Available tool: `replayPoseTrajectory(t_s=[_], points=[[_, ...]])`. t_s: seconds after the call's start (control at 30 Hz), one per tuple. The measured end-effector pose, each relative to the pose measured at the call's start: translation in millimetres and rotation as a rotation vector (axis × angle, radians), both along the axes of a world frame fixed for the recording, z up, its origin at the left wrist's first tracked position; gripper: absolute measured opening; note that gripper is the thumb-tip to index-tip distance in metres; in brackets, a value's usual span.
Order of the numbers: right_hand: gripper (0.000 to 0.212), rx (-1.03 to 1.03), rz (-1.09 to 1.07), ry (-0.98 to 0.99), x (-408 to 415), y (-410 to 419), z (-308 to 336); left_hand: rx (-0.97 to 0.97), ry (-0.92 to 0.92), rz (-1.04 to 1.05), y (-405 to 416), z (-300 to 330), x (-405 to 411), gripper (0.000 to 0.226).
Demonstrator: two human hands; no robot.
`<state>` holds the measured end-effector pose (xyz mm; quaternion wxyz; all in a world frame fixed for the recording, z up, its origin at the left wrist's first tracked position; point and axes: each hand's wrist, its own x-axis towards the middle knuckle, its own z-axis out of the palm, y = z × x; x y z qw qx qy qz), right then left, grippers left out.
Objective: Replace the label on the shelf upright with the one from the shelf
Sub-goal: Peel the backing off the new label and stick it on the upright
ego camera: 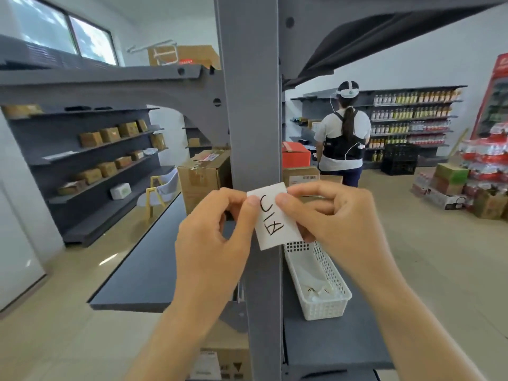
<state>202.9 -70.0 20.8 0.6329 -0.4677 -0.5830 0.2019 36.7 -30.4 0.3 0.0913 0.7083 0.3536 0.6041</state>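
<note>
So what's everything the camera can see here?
label: one, white with black handwriting, held in front of the shelf upright
shelf upright: one, grey, centre
basket: one, white, perforated, on the grey shelf right of the upright
cardboard boxes: several, brown, behind the upright and on the left wall shelves
red box: one, behind the upright
bottles: many, yellow and red, on the far shelves
black crate: one, on the floor
another person: one, back turned, white headset
left hand: pinching the label's left edge
right hand: pinching its right edge
</note>
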Motion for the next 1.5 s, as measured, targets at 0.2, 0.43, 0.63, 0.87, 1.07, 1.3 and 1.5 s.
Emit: replayPoseTrajectory(t_s=[0.2,0.43,0.63,0.87,1.07,1.3,1.5], points=[[0.017,-0.057,-0.149,-0.126,-19.4,7.9,1.7,-0.009,0.084,0.025,20.0,-1.9,-14.8,0.024],[0.014,-0.024,-0.228,-0.182,-17.2,11.1,-1.5,0.083,0.164,0.026,35.0,-4.3,-14.6,0.027],[0.011,0.025,-0.302,-0.243,-14.5,19.1,-8.0,0.066,0.162,0.008,37.6,-4.3,-19.0,0.032],[0.018,0.068,-0.352,-0.275,-20.2,26.7,-8.4,0.023,0.091,-0.043,41.5,-1.8,-17.3,0.026],[0.020,0.070,-0.388,-0.257,-23.0,26.5,-8.7,-0.009,0.055,-0.045,42.5,0.6,-14.4,0.030],[0.036,0.048,-0.576,-0.409,-21.5,24.2,-6.9,0.047,0.102,0.090,52.6,7.1,-23.1,0.043],[0.050,0.128,-0.370,-0.355,-27.9,29.5,2.8,-0.148,-0.033,-0.266,60.4,6.5,-19.9,0.023]])
